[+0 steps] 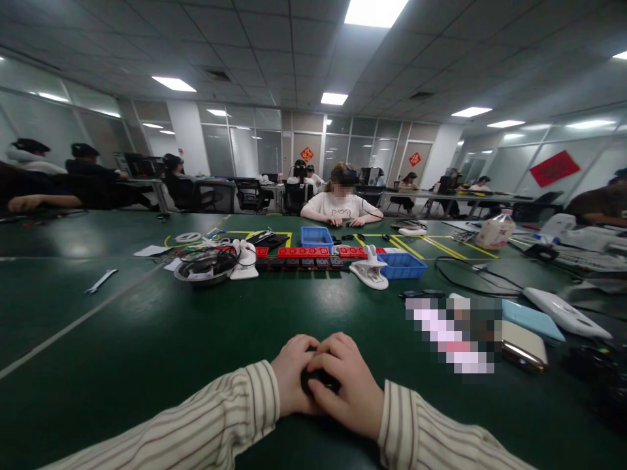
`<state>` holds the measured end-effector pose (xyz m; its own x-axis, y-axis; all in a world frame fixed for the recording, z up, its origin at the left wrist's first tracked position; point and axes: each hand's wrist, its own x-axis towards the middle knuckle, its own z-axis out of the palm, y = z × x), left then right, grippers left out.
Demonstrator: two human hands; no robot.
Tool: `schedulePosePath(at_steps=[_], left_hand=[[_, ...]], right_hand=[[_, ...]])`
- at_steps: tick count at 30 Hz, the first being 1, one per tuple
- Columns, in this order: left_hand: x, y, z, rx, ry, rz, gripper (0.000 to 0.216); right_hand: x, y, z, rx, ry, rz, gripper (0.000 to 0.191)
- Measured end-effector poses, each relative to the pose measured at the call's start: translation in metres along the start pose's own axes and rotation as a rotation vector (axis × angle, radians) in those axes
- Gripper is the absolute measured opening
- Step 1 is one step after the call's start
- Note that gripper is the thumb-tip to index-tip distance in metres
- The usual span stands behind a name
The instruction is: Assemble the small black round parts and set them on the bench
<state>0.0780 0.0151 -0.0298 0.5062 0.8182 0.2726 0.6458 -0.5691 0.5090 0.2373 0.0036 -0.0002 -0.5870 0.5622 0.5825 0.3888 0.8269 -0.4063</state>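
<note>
My left hand [292, 373] and my right hand [345, 386] meet at the near edge of the green table [147, 339]. Both are curled round a small black object [316, 380] held between them. Most of that object is hidden by my fingers, so I cannot name it. Striped sleeves cover both forearms. Beyond my hands, across the table, lie a row of red parts [304, 252], a row of black parts [301, 264] and two blue bins [317, 236] [402, 266].
A round metal dish [203, 267] and white clamps [369, 271] sit mid-table, a wrench [100, 281] at left. Phones, a white device [563, 312] and cables lie to the right. A person [340, 202] sits opposite; others work at desks behind.
</note>
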Motion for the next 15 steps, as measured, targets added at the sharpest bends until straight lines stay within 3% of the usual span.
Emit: schedulePosePath(at_steps=[5,9,12,15], left_hand=[[0.001,-0.006,-0.003,0.009,-0.109,0.099,0.043],[-0.001,-0.003,-0.003,0.028,-0.105,0.067,0.055],[-0.003,0.003,-0.003,0.048,-0.092,0.066,0.066],[-0.005,0.01,-0.005,0.035,-0.039,0.033,0.08]], right_hand=[[0.001,-0.004,-0.002,0.102,-0.043,-0.262,0.02],[0.0,-0.005,-0.003,0.111,-0.057,-0.339,0.022],[-0.002,-0.005,-0.003,0.104,-0.032,-0.296,0.028],[-0.003,-0.004,-0.003,0.06,0.03,-0.142,0.028]])
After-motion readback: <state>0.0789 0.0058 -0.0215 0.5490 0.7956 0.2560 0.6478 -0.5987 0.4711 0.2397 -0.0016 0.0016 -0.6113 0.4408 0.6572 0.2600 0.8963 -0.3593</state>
